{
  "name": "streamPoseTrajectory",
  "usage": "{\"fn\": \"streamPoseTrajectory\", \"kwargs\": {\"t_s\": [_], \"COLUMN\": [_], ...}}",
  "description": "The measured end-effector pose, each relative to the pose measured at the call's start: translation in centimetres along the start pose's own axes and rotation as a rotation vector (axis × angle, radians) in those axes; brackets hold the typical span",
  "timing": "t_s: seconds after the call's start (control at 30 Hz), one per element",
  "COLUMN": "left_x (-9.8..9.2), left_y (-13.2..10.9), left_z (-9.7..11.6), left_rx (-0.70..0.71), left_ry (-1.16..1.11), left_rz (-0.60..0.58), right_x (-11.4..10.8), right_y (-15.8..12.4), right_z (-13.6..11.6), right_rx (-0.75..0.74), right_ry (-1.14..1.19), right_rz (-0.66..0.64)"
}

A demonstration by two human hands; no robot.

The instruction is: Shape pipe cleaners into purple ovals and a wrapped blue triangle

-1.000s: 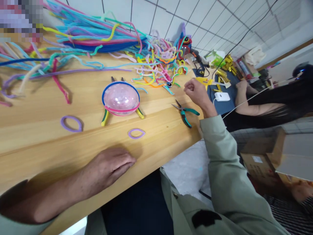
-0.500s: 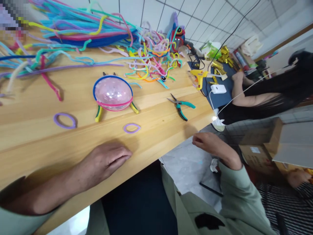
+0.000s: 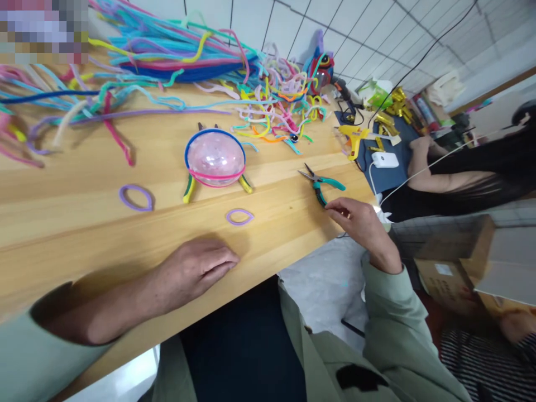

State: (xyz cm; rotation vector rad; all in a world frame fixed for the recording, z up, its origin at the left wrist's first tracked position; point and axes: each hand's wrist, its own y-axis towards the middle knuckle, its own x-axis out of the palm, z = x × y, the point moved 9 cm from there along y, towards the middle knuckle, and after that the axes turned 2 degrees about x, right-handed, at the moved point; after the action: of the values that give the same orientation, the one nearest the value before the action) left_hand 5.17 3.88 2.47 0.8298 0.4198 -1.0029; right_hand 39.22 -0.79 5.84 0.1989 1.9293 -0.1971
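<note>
My left hand [image 3: 203, 265] rests on the wooden table with its fingers curled together, and nothing shows in them. Just beyond it lies a small purple pipe-cleaner loop [image 3: 240, 217]; a second purple loop [image 3: 136, 197] is farther left. Over the table's right front edge, my right hand [image 3: 355, 220] has its fingers bent and a gap between them. Its fingertips are at the handle end of the teal-and-black needle-nose pliers [image 3: 320, 181]; whether they touch is unclear. A clear pinkish dome [image 3: 215, 156] rimmed with blue and pink sits over a tool with yellow-green handles [image 3: 189, 188].
Pipe cleaners [image 3: 180, 53] lie bundled along the tiled wall, with a tangled heap [image 3: 288, 100] beside them. Farther right are a yellow glue gun [image 3: 353, 138], a white power box [image 3: 385, 160] and another person's arm [image 3: 435, 173]. Cardboard boxes [image 3: 446, 279] stand at the lower right.
My right hand has moved up over the table edge to the pliers' handle, its fingers loosening. My left hand stays put on the table. The view has shifted slightly left.
</note>
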Motion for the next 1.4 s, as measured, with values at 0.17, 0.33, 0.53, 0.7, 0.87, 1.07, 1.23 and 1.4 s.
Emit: {"fn": "streamPoseTrajectory", "kwargs": {"t_s": [0.17,0.33,0.53,0.7,0.87,1.07,1.23,1.4], "left_x": [-0.2,-0.2,-0.3,-0.2,-0.1,0.2,0.2,0.1], "left_y": [0.3,0.4,0.3,0.1,0.0,-0.4,-0.5,-0.5], "left_z": [0.2,0.1,0.2,-0.1,-0.5,-1.1,-1.0,-0.9], "left_rx": [0.019,-0.011,0.002,-0.006,-0.026,-0.07,-0.049,-0.034], "left_ry": [-0.005,-0.011,0.011,0.013,-0.015,-0.034,-0.034,-0.036], "left_rz": [0.009,0.014,0.014,0.019,0.02,0.012,0.024,0.039], "right_x": [0.9,0.0,1.7,2.1,5.7,8.3,5.3,0.3], "right_y": [-6.7,-8.3,-8.4,-10.4,-10.4,-10.1,-9.5,-7.5], "right_z": [1.3,1.3,3.0,7.7,11.5,10.1,9.1,6.1], "right_rx": [-0.081,-0.043,0.04,0.324,0.717,0.723,0.556,0.255], "right_ry": [-0.107,-0.188,-0.306,-0.174,0.616,0.898,0.723,0.124], "right_rz": [-0.217,-0.137,-0.055,-0.125,-0.088,-0.058,0.026,0.351]}}
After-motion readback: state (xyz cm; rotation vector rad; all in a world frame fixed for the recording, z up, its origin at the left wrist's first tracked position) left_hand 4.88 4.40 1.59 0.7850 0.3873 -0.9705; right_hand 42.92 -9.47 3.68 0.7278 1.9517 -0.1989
